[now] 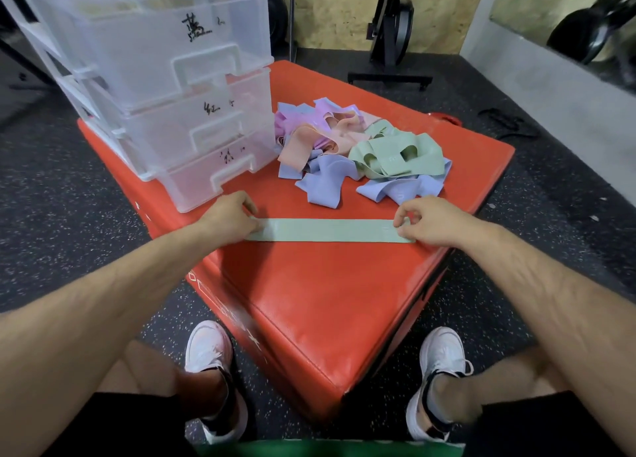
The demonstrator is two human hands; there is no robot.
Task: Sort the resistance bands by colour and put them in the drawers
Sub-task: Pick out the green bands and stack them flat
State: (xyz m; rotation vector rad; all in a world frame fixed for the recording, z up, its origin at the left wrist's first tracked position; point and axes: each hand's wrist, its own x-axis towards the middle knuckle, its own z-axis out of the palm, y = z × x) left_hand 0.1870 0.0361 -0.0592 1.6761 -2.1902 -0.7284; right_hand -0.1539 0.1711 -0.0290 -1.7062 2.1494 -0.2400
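On the red padded vinyl bench [309,301], near the clear plastic drawer stack [165,77] and the tangled heap of pastel bands [358,150], a flat pale-green elastic band [327,230] lies between the left hand [230,220] and right hand [430,220], whose fingers pinch its ends, likely the best hold for something so light and limp.

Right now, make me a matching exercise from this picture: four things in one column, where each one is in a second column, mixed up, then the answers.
1 flat green band
2 pile of bands
3 drawer unit
4 exercise bike

A on the floor by the back wall
B held at its ends by the left hand and right hand
C far left on the red box
D on the red box, right of the drawer unit

Pairs: 1-B, 2-D, 3-C, 4-A
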